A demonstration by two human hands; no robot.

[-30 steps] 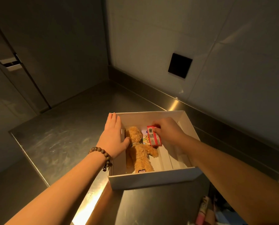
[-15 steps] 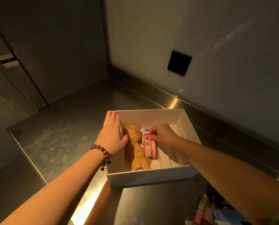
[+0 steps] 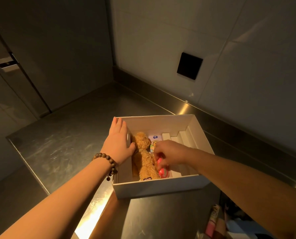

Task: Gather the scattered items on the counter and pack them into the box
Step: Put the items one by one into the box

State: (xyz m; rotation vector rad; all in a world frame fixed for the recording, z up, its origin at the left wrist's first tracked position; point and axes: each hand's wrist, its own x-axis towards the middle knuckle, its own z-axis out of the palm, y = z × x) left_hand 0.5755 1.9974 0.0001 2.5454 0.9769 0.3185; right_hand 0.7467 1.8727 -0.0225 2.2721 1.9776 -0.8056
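The red packet [image 3: 162,170] has come down from upright to lie low beside the plush bear [image 3: 144,158] near the white box's [image 3: 161,188] front wall, nearly packed. The right hand [image 3: 169,155] still pinches it; the left hand [image 3: 118,143], fingers straight, steadies the box's left wall.

A white cardboard box [image 3: 161,188], open at the top, sits on the steel table [image 3: 61,149] with its near corner past the table's edge. Inside, along the left wall, a tan fuzzy teddy bear [image 3: 144,157] lies on its back, head toward the far wall. Just right of its legs lies a small red packet [image 3: 163,172], blurred. Beside the bear's head lies a white card with a cartoon print [image 3: 154,143]. White stepped inserts [image 3: 181,137] line the right side.
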